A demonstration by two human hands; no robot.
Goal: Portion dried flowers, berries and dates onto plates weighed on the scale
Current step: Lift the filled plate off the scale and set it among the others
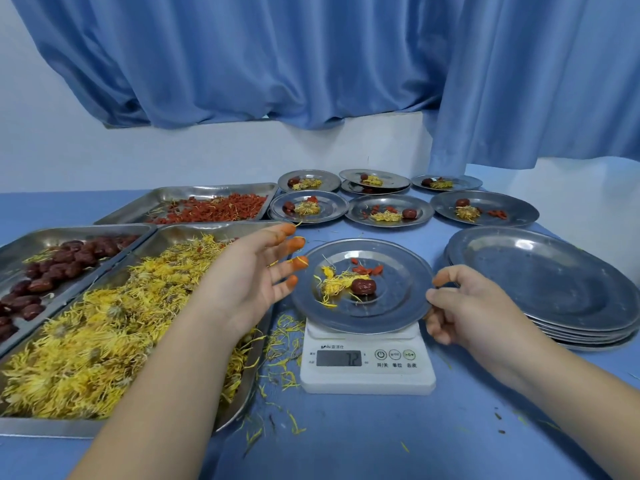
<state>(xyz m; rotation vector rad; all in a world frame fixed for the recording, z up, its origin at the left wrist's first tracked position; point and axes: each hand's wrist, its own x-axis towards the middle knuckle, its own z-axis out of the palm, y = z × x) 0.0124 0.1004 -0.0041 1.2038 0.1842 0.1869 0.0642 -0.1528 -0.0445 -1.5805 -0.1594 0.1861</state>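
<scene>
My left hand (249, 275) hovers open, fingers spread wide and holding nothing, its tips stained orange. It hangs over the right end of the large steel tray (34, 427) heaped with loose yellow dried flowers (104, 341), just to the left of the scale. My right hand (464, 303) is curled at the right rim of the round steel plate (391, 306), with the thumb on top of the rim and the other fingers tucked under it, so it pinches that edge.

The plate sits on the small white digital scale (367, 375), which stands towards the near edge of the blue-covered worktop (415, 438), about midway along it. The scale's display reads 72. On the left half of the plate lie a tuft of yellow flower (334, 284), a few red berries (367, 270) beyond it, and one dark red wrinkled date (363, 286) touching the tuft.

On the left side of the worktop, the flower tray is flanked on its left by a steel tray (86, 233) of dark red dates (62, 265). Behind both is a third steel tray (207, 190) of small red berries (221, 209). Stray yellow petals (284, 344) are scattered on the cover between the flower tray and the scale.

A stack of empty steel plates (540, 282) sits near the right edge, just beside my right hand. Along the far edge stand several filled steel plates (502, 206) in two rows, each with flower, berries and a date. A blue curtain (311, 64) hangs behind the worktop.
</scene>
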